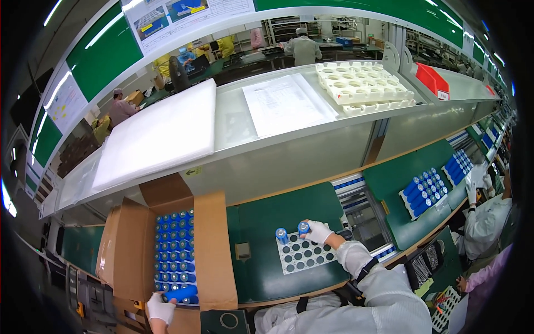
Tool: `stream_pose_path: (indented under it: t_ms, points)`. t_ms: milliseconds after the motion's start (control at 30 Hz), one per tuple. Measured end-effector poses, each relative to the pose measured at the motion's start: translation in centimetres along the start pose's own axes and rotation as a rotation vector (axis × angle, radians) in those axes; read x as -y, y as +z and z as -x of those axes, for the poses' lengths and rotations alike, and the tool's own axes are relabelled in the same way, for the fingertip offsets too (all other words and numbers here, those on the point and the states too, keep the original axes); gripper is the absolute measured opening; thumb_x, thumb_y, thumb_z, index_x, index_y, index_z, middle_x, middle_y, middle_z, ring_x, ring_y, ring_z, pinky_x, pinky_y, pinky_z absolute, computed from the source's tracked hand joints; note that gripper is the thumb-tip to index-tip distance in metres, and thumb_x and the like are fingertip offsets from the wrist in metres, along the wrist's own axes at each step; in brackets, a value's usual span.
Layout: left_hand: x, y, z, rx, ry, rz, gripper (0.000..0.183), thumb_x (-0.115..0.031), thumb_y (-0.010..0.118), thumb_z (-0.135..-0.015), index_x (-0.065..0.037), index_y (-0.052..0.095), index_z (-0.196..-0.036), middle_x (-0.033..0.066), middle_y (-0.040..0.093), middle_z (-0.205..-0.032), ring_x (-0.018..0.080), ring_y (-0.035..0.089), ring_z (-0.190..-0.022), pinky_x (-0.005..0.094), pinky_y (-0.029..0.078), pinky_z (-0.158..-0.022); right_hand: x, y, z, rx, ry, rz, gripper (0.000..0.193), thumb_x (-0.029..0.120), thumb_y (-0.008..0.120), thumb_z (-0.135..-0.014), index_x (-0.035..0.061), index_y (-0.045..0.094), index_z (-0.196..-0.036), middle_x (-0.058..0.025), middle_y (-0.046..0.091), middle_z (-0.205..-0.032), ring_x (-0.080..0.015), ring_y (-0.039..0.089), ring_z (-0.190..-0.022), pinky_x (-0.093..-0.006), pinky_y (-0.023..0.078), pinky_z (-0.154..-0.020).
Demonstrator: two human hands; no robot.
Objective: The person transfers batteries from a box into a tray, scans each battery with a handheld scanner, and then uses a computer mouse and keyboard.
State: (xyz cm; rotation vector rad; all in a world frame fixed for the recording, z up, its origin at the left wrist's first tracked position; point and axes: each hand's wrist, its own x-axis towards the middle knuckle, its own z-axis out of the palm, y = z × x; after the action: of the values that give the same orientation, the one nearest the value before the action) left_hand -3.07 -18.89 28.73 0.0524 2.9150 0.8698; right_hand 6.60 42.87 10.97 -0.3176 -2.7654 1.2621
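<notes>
My right hand, in a white glove, grips an upright blue cylindrical battery cell at the far edge of a white holder plate with rows of round holes. Another blue cell stands in the plate's far left corner; the other visible holes hold no cells. At the near end of an open cardboard box, my gloved left hand has its fingers closed on a blue cell lying tilted on its side. Rows of upright blue cells fill the box beyond it.
The plate lies on a green work surface. A roller conveyor runs to its right, followed by plates filled with cells. A shelf above carries white foam, papers and stacked holders. Co-workers sit at the right.
</notes>
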Motion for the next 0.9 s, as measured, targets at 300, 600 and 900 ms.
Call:
stream_pose_path:
  t_ms: [300,600,900]
  points:
    - [-13.0,6.5,5.6,0.170,-0.077,1.539,0.056,-0.028,0.080,-0.083,0.009,0.054,-0.117,0.0173,0.061,-0.109,0.0298,0.064,-0.098,0.0414,0.055,-0.088,15.4,-2.8,7.4,-0.148,-0.228,-0.175,0.073,0.028,0.086,-0.067,0.0073,0.056,-0.131,-0.0147,0.060,-0.114,-0.0233,0.063,-0.076,-0.0356,0.054,-0.072]
    - [-20.1,21.4,9.1,1.033,-0.661,2.060,0.072,-0.029,0.073,-0.088,0.011,0.037,-0.136,0.0264,0.053,-0.130,0.0365,0.059,-0.116,0.0363,0.058,-0.095,20.3,-1.1,11.1,0.127,0.029,-1.153,0.060,0.010,0.078,-0.084,-0.0002,0.048,-0.136,-0.0093,0.064,-0.122,-0.0167,0.062,-0.109,-0.0326,0.050,-0.097]
    - [-22.2,27.8,10.4,0.985,-0.352,1.715,0.068,-0.020,0.078,-0.085,0.002,0.041,-0.138,0.0211,0.056,-0.127,0.0321,0.061,-0.114,0.0389,0.054,-0.098,15.7,-0.8,13.1,-0.275,0.134,-0.906,0.042,0.015,0.078,-0.085,0.0016,0.060,-0.120,-0.0093,0.068,-0.111,-0.0168,0.066,-0.101,-0.0313,0.053,-0.090]
